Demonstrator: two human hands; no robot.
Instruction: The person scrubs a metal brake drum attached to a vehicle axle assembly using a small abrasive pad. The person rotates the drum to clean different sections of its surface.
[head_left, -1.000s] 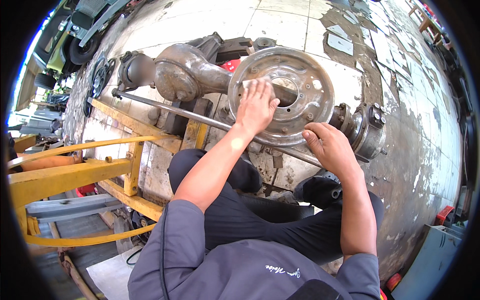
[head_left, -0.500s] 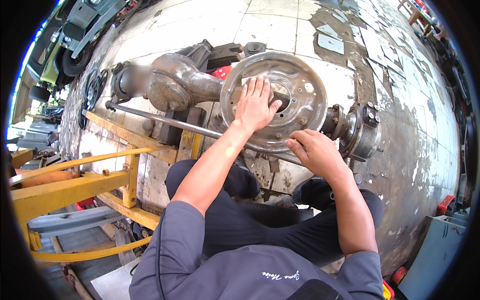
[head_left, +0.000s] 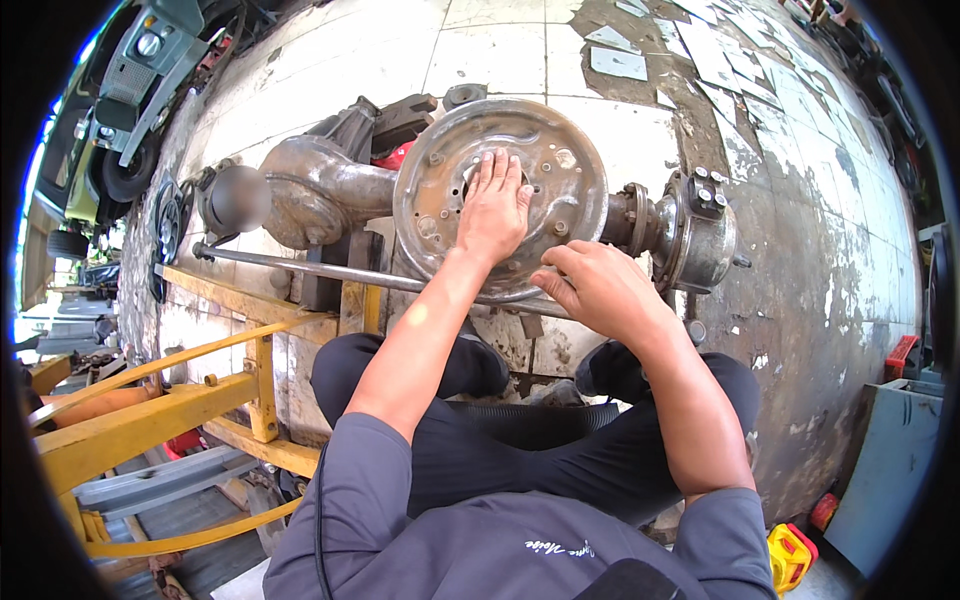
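Observation:
A round, brownish metal brake backing plate (head_left: pixel 425 180) stands tilted on the axle in front of me, with bolts and holes across its face. My left hand (head_left: pixel 492 215) lies flat on it, fingers stretched out together, covering much of the centre hole. Whatever may be under that palm is hidden. At the plate's lower right edge, my right hand (head_left: pixel 600 285) has its fingers curled at the rim, thumb toward the forefinger; their undersides are partly hidden. The axle housing (head_left: pixel 310 190) bulges out to the left, and a hub-like end piece (head_left: pixel 695 235) sits to the right.
A long steel rod (head_left: pixel 310 267) runs along the near side of the axle. Yellow metal frame bars (head_left: pixel 150 410) stand at my left. A grey-blue cabinet (head_left: pixel 890 460) and a yellow-red object (head_left: pixel 790 555) are at the lower right. Broken tiles (head_left: pixel 618 62) lie beyond.
My left hand has slid rightward across the plate, over its centre. A pale flat piece that showed under its fingers is no longer visible. My right hand stays at the rim; the whole view has shifted.

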